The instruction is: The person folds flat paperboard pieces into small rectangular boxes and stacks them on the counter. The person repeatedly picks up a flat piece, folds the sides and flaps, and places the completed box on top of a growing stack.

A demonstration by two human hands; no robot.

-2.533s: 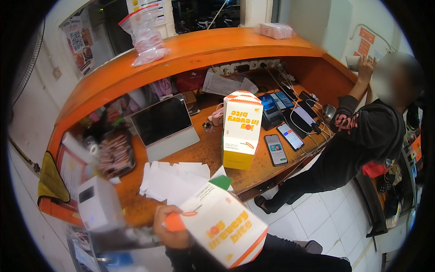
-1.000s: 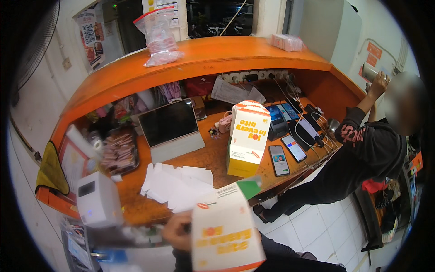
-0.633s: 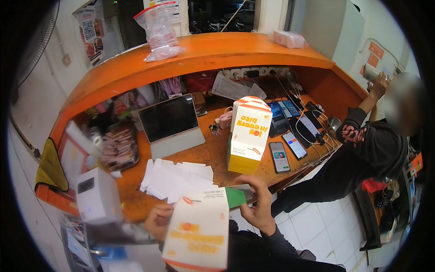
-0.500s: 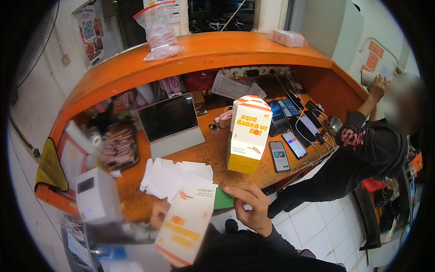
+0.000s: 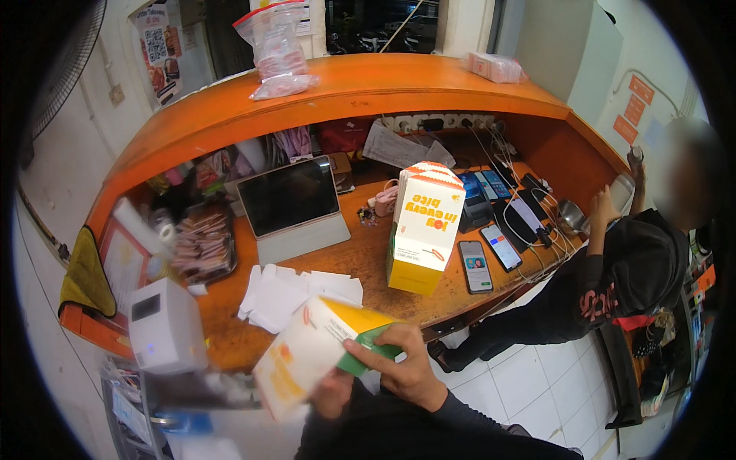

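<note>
A white, yellow and green cardboard food carton point(image 5: 295, 356) is tilted in front of me, its near end slightly blurred. My left hand point(image 5: 332, 392) grips it from its underside, with the fingers partly hidden and smeared. My right hand point(image 5: 405, 369) holds the green end panel, index finger pressed along the carton's edge and thumb side against the flap. Beyond my hands, several matching cartons point(image 5: 426, 230) stand together on the orange desk point(image 5: 368, 264). White papers point(image 5: 299, 295) lie on the desk just past the held carton.
A tablet point(image 5: 288, 198) leans in its case, left of the standing cartons. Phones point(image 5: 475, 267) and cables lie to their right. A white label printer point(image 5: 165, 330) and a tray of small packets point(image 5: 205, 244) are at left. Another person point(image 5: 625, 261) stands at right.
The held carton has turned and opened out, showing its yellow side. My left hand has come rightward beneath it; my right hand has shifted slightly left and down. The other person's arms have lowered.
</note>
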